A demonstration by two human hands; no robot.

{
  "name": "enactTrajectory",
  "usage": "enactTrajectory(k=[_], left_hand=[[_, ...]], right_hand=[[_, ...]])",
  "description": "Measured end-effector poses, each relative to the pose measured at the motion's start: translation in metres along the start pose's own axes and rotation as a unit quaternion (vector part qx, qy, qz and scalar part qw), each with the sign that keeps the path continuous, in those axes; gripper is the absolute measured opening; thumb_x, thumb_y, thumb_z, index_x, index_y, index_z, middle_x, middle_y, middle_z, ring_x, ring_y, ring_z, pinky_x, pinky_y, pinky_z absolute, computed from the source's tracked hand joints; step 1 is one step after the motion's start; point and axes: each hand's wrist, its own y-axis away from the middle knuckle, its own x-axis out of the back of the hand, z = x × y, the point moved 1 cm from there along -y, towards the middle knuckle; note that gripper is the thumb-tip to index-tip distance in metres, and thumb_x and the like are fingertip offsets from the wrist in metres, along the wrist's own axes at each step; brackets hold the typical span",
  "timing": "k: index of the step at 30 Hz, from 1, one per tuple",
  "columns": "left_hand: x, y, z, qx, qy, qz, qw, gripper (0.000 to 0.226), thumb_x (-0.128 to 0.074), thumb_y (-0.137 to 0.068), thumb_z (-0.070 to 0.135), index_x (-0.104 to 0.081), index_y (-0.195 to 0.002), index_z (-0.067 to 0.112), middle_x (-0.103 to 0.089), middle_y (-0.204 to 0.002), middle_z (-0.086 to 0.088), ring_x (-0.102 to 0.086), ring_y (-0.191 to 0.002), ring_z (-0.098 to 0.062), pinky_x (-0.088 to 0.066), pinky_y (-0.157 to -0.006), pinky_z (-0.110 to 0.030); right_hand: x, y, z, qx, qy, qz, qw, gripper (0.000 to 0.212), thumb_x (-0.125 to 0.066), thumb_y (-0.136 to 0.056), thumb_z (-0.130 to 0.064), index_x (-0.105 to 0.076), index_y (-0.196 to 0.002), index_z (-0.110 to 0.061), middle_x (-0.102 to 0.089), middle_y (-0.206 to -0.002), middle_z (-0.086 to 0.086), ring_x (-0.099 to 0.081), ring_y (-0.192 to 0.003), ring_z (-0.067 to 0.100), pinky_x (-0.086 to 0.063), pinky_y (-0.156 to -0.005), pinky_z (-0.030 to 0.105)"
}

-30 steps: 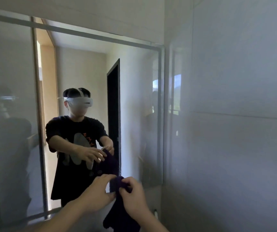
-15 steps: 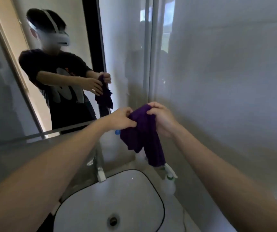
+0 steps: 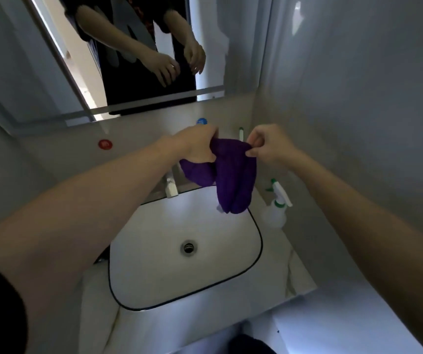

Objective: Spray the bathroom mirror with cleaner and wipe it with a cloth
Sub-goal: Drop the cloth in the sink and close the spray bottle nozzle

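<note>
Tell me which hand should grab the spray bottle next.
Right. The spray bottle stands on the counter to the right of the sink, nearest the right hand, which only pinches the purple cloth. The left hand grips the cloth's bunched part, farther away, so it can likely hold it alone.

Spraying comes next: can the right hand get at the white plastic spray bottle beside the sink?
Probably, once freed: the right hand pinches the purple cloth, but the white plastic spray bottle stands unobstructed below it.
</note>
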Motion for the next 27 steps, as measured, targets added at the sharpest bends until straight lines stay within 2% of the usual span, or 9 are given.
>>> enactTrajectory(k=[5,8,10,13,15,17,20,23,27], left_hand=[[-0.038,-0.029,-0.004,0.009,-0.001,0.006,1.0,0.035,-0.068,-0.088,0.024,-0.057,-0.121,0.02,-0.065,-0.116,-0.006,-0.061,-0.099,-0.029,-0.043,-0.074,-0.037],[-0.068,-0.044,-0.005,0.016,-0.008,-0.016,1.0,0.034,-0.066,-0.093,0.028,-0.061,-0.126,0.022,-0.066,-0.122,-0.006,-0.062,-0.108,-0.031,-0.044,-0.079,-0.037],[-0.088,-0.054,-0.005,0.022,0.016,-0.013,1.0,0.033,-0.064,-0.095,0.027,-0.061,-0.128,0.022,-0.067,-0.124,-0.006,-0.061,-0.11,-0.03,-0.045,-0.081,-0.037],[-0.117,-0.067,-0.001,0.038,0.066,-0.035,0.997,0.04,-0.067,-0.094,0.027,-0.058,-0.133,0.02,-0.065,-0.129,-0.005,-0.06,-0.115,-0.029,-0.046,-0.084,-0.036],[-0.133,-0.074,0.003,0.048,0.094,-0.071,0.992,0.047,-0.069,-0.094,0.029,-0.055,-0.138,0.019,-0.062,-0.134,-0.005,-0.059,-0.12,-0.028,-0.05,-0.094,-0.037],[-0.148,-0.076,0.009,0.058,0.128,-0.098,0.985,0.048,-0.067,-0.095,0.03,-0.054,-0.14,0.019,-0.061,-0.137,-0.004,-0.059,-0.122,-0.025,-0.048,-0.097,-0.034],[-0.168,-0.073,0.016,0.069,0.177,-0.111,0.975,0.043,-0.064,-0.096,0.026,-0.056,-0.138,0.021,-0.062,-0.135,-0.003,-0.06,-0.121,-0.024,-0.049,-0.099,-0.035],[-0.184,-0.067,0.022,0.083,0.223,-0.107,0.965,0.035,-0.063,-0.095,0.022,-0.06,-0.13,0.024,-0.063,-0.124,0.0,-0.061,-0.116,-0.023,-0.051,-0.1,-0.039],[-0.199,-0.059,0.031,0.098,0.293,-0.093,0.947,0.042,-0.061,-0.096,0.021,-0.056,-0.138,0.022,-0.063,-0.131,0.001,-0.061,-0.116,-0.018,-0.05,-0.103,-0.036]], right_hand=[[-0.029,-0.014,0.037,-0.027,-0.011,0.02,0.999,0.021,-0.08,-0.083,-0.011,-0.064,-0.083,-0.024,-0.067,-0.088,-0.005,-0.064,-0.08,0.01,-0.051,-0.068,0.025],[-0.043,-0.022,0.057,-0.046,0.01,0.005,0.999,0.018,-0.077,-0.086,-0.014,-0.063,-0.085,-0.024,-0.066,-0.091,-0.004,-0.065,-0.083,0.014,-0.055,-0.07,0.031],[-0.05,-0.026,0.068,-0.046,0.035,-0.005,0.998,0.014,-0.075,-0.088,-0.016,-0.063,-0.086,-0.024,-0.066,-0.088,-0.004,-0.065,-0.085,0.019,-0.057,-0.078,0.04],[-0.056,-0.033,0.082,-0.036,0.113,-0.038,0.992,0.006,-0.069,-0.092,-0.021,-0.066,-0.087,-0.022,-0.068,-0.085,-0.001,-0.064,-0.091,0.025,-0.047,-0.097,0.05],[-0.057,-0.036,0.09,-0.029,0.178,-0.072,0.981,0.006,-0.067,-0.091,-0.021,-0.071,-0.086,-0.021,-0.067,-0.095,0.003,-0.061,-0.1,0.029,-0.042,-0.102,0.051],[-0.058,-0.037,0.102,-0.028,0.201,-0.09,0.975,0.006,-0.067,-0.09,-0.018,-0.072,-0.091,-0.021,-0.06,-0.109,0.006,-0.055,-0.11,0.03,-0.04,-0.103,0.048],[-0.057,-0.028,0.122,-0.041,0.131,-0.05,0.989,0.017,-0.067,-0.09,-0.017,-0.067,-0.108,-0.018,-0.053,-0.121,0.008,-0.05,-0.115,0.029,-0.044,-0.099,0.042],[-0.057,-0.007,0.143,-0.067,0.06,0.02,0.996,0.03,-0.067,-0.088,-0.015,-0.061,-0.118,-0.012,-0.051,-0.125,0.011,-0.051,-0.115,0.031,-0.046,-0.097,0.042],[-0.068,0.025,0.168,-0.112,0.043,0.065,0.991,0.047,-0.071,-0.088,-0.027,-0.055,-0.129,-0.008,-0.052,-0.126,0.011,-0.053,-0.118,0.032,-0.046,-0.091,0.04]])
